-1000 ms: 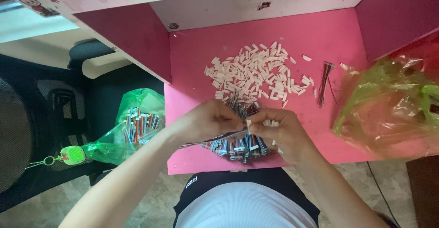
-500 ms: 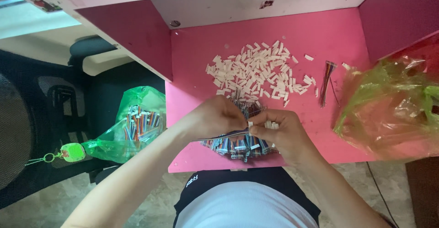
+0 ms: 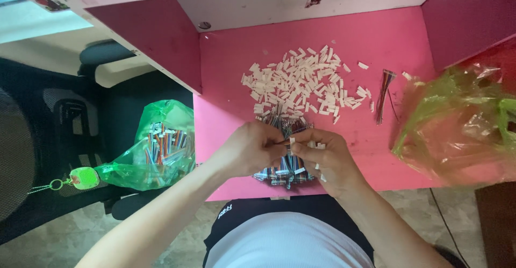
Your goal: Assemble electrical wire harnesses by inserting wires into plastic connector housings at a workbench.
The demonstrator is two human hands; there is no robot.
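My left hand (image 3: 251, 149) and my right hand (image 3: 327, 156) meet over the near edge of a pink table (image 3: 376, 42). The left fingers pinch a thin bunch of coloured wires (image 3: 279, 142). The right fingers hold a small white plastic connector (image 3: 292, 140) against the wire ends. Under both hands lies a pile of multicoloured wire bundles (image 3: 285, 171). Just beyond them sits a heap of several loose white connectors (image 3: 301, 82).
One separate wire bundle (image 3: 382, 93) lies to the right of the heap. A crumpled green plastic bag (image 3: 462, 128) fills the table's right side. Left of the table hangs another green bag (image 3: 156, 150) of wire pieces, with dark office chairs (image 3: 48, 117) behind it.
Both hands stay together at the table's near edge. The fingers have shifted slightly around the wires and the connector.
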